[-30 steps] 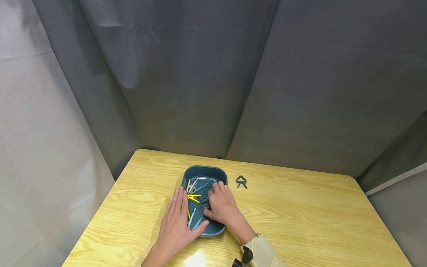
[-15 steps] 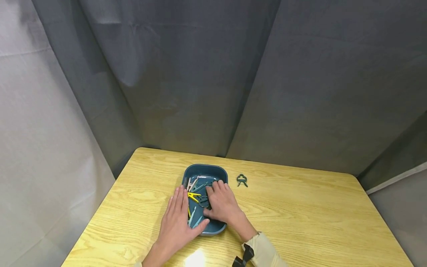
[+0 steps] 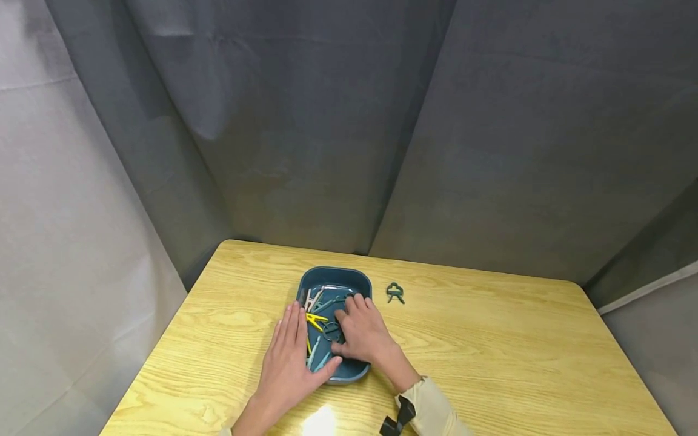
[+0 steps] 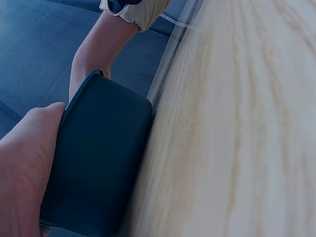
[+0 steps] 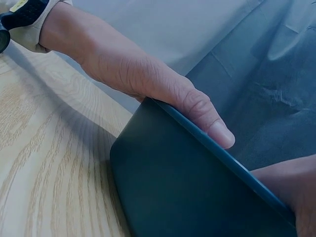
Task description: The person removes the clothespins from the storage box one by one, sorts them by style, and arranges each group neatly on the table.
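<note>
A dark blue plastic box [image 3: 335, 278] holds several clips: a yellow clip [image 3: 317, 318], a pale pink clip [image 3: 313, 301], a light blue clip [image 3: 314, 351] and a round dark green clip [image 3: 332, 330]. My left hand [image 3: 288, 366] lies along the box's left side, fingers straight. In the right wrist view the left thumb [image 5: 205, 116] rests along the near rim of the box [image 5: 192, 177]. My right hand [image 3: 362, 332] reaches down into the right half of the box with bent fingers. Its fingertips are partly hidden, and I cannot tell whether they pinch a clip.
On the wooden table [image 3: 491, 345], right of the box, lies a dark green cloud-shaped clip [image 3: 395, 293]. Grey curtains [image 3: 305, 151] hang behind the table's far edge. A black strap [image 3: 405, 415] sits at the right sleeve.
Over the last second the right index finger has drawn back and bent slightly inside the box. The left hand, the box and the clips stay about where they were.
</note>
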`<state>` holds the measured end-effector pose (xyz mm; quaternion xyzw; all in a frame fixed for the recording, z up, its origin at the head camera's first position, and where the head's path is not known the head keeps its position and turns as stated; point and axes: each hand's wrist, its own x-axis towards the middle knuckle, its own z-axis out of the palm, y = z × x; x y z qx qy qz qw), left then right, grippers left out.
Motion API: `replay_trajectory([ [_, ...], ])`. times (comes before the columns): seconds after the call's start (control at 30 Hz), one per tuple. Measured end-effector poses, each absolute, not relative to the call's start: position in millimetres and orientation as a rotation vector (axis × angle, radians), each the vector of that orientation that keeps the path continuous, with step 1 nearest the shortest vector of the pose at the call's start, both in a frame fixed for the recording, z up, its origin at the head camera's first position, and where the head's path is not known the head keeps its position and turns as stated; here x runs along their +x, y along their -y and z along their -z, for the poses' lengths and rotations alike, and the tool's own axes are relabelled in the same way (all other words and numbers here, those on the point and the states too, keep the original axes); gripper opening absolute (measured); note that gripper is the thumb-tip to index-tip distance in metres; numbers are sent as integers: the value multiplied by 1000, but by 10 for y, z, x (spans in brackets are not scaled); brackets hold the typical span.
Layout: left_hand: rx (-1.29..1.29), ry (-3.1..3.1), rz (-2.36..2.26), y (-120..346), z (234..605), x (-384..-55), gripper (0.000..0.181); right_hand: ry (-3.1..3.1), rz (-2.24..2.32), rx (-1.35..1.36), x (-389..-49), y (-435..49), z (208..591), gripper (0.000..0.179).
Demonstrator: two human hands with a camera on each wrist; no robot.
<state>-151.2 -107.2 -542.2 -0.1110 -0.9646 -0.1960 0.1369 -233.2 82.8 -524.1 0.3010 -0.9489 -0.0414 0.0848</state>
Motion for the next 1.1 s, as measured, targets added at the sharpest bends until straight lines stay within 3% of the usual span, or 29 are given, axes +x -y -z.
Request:
replay_trajectory([
  [1.1,-332,2795,562,1061,5403,-1499,123,2813,-332,877,-2393,-936,5143,71],
])
